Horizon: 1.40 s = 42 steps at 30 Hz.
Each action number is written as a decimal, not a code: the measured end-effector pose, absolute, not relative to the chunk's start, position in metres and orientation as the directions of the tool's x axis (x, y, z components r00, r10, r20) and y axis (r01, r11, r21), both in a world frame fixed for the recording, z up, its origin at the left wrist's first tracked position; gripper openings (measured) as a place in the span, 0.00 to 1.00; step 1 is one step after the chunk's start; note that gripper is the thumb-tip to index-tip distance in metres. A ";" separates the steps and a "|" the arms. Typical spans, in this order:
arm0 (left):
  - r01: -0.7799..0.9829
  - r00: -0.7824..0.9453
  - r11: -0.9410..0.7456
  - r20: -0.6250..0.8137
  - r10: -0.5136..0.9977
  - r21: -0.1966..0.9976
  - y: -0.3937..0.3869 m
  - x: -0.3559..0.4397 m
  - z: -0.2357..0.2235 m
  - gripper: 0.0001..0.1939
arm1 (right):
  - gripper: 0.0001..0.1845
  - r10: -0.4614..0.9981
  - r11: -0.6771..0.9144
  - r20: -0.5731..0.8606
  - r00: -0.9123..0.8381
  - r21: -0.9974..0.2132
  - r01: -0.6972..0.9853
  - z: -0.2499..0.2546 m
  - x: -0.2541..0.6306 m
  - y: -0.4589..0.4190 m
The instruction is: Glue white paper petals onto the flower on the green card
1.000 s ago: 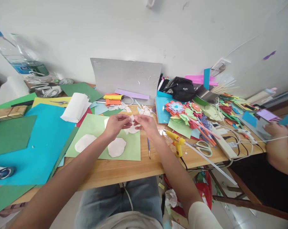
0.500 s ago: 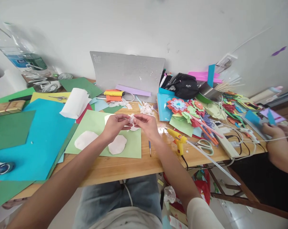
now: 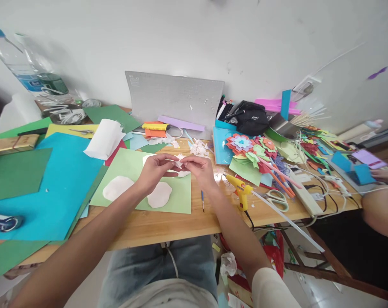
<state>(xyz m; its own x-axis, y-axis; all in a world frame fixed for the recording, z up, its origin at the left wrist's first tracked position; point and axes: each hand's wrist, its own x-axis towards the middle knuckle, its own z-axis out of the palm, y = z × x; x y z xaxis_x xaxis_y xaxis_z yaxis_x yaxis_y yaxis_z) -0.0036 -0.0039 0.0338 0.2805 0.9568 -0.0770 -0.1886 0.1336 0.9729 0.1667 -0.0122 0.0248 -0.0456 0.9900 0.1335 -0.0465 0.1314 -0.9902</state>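
My left hand [image 3: 158, 171] and my right hand [image 3: 198, 171] meet over the far right part of a light green sheet [image 3: 181, 201]. Between their fingertips they pinch a small crumpled piece of white tissue paper [image 3: 180, 161]; both hands are closed on it and partly cover it. On the green sheet lie two rounded white paper pieces, one at the left [image 3: 117, 188] and one nearer the middle [image 3: 159, 195]. More white paper shows behind and beneath my hands, mostly hidden. A thin blue-handled brush [image 3: 202, 201] rests on the table below my right hand.
Right of my hands sit a yellow glue gun [image 3: 241, 190], scissors [image 3: 277, 199] and layered paper flowers [image 3: 240, 144]. A white tissue roll [image 3: 104, 139] and a blue sheet [image 3: 75, 184] lie left. White scraps [image 3: 199, 148] lie behind. A co-worker's arm [image 3: 381, 209] is at far right.
The white tissue paper between my fingers has become more crumpled and compact. My hands stay in about the same place. At far right, the co-worker's hands and blue paper have shifted.
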 end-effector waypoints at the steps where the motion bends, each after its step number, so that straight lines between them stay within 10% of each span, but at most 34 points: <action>1: -0.189 0.277 0.138 -0.082 0.957 0.972 -0.004 -0.003 0.034 0.14 | 0.06 0.984 0.174 0.174 -0.042 -0.985 0.004 0.025 0.166 -0.013; 13: -0.220 0.251 0.140 -0.082 0.964 0.965 -0.004 -0.002 0.032 0.17 | 0.11 0.898 0.433 0.432 -0.085 -0.834 0.341 0.025 0.166 -0.017; 22: 0.011 0.166 -0.113 0.109 0.980 0.994 -0.009 0.000 0.027 0.12 | 0.15 0.996 0.030 0.029 -0.085 -1.000 0.008 0.027 0.168 -0.012; 42: 0.121 0.101 -0.203 0.191 0.976 0.972 -0.006 0.000 0.015 0.12 | 0.11 0.996 0.017 0.016 -0.089 -1.000 0.017 0.022 0.162 -0.012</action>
